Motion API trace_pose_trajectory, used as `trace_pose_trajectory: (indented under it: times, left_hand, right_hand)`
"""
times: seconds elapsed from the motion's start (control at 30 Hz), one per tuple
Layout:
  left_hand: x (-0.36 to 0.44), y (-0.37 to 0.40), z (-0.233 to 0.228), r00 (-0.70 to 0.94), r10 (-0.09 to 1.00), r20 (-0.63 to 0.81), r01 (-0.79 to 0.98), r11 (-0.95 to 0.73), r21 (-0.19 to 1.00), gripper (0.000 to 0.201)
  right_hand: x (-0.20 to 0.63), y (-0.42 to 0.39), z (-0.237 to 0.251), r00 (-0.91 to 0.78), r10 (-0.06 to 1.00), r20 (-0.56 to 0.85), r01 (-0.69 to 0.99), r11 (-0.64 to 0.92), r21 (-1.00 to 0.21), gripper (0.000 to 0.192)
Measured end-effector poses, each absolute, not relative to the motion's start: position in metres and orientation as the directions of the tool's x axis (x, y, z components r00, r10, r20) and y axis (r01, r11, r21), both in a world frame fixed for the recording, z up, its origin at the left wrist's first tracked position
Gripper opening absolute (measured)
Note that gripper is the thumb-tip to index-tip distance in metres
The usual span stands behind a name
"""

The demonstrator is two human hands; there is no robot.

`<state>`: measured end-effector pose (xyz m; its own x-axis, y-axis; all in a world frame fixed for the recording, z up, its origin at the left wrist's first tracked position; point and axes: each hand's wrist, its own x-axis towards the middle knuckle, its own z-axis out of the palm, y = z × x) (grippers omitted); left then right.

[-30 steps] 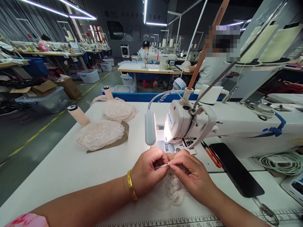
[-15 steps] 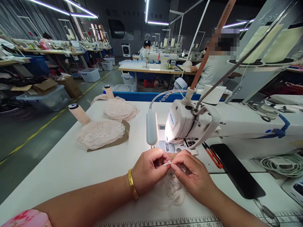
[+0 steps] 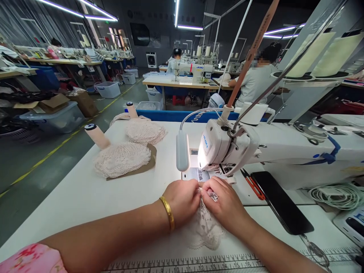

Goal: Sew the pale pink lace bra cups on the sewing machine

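Note:
Pale lace fabric [image 3: 206, 225] hangs gathered between my two hands, its scalloped edge spread on the white table. My left hand [image 3: 183, 204], below a gold bangle, is closed on the fabric's upper edge, with the fingertips partly hidden. My right hand [image 3: 224, 201] pinches the same edge right beside it, thumb and fingers pressed together. Both hands are just in front of the needle area of a white sewing machine [image 3: 217, 146]. A lit lamp [image 3: 182, 151] hangs left of the machine head.
Two stacks of lace pieces [image 3: 123, 159] with thread cones [image 3: 97, 136] lie at the left. Orange-handled snips [image 3: 256, 187] and a black phone [image 3: 281, 203] lie right of my hands. A ruler strip [image 3: 184, 265] runs along the front edge. A co-worker [image 3: 256, 83] sits beyond the machine.
My left hand has turned over, its back now facing up and its fingers curled in. Both hands remain close together on the lace fabric, which hangs more bunched.

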<state>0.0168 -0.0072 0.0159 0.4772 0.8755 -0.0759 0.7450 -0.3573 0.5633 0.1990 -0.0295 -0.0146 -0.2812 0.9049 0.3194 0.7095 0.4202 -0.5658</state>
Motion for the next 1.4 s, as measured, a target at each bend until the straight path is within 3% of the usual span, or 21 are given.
trace_pose_trajectory:
  times: [0.17, 0.3, 0.53, 0.83, 1.4]
  left_hand:
    - [0.02, -0.003, 0.005, 0.558, 0.787, 0.265, 0.747, -0.615, 0.252, 0.007]
    - [0.014, -0.003, -0.008, 0.699, 0.571, 0.43, 0.593, -0.8, 0.097, 0.025]
    - [0.006, 0.001, -0.02, 0.685, 0.508, 0.522, 0.504, -0.848, 0.165, 0.018]
    - [0.006, -0.001, -0.016, 0.686, 0.534, 0.495, 0.532, -0.832, 0.16, 0.018]
    - [0.008, -0.001, -0.012, 0.668, 0.595, 0.447, 0.61, -0.782, 0.129, 0.014]
  right_hand:
    - [0.199, -0.018, -0.024, -0.236, 0.923, 0.303, 0.795, 0.363, -0.485, 0.022]
    - [0.202, -0.015, -0.023, -0.195, 0.951, 0.241, 0.813, 0.294, -0.502, 0.019]
    - [0.213, -0.018, -0.02, -0.213, 0.934, 0.288, 0.806, 0.334, -0.488, 0.012]
    - [0.221, -0.025, -0.014, -0.434, 0.841, 0.323, 0.756, 0.535, -0.377, 0.029]
    - [0.221, -0.017, -0.029, -0.353, 0.825, 0.441, 0.838, 0.488, -0.243, 0.035]
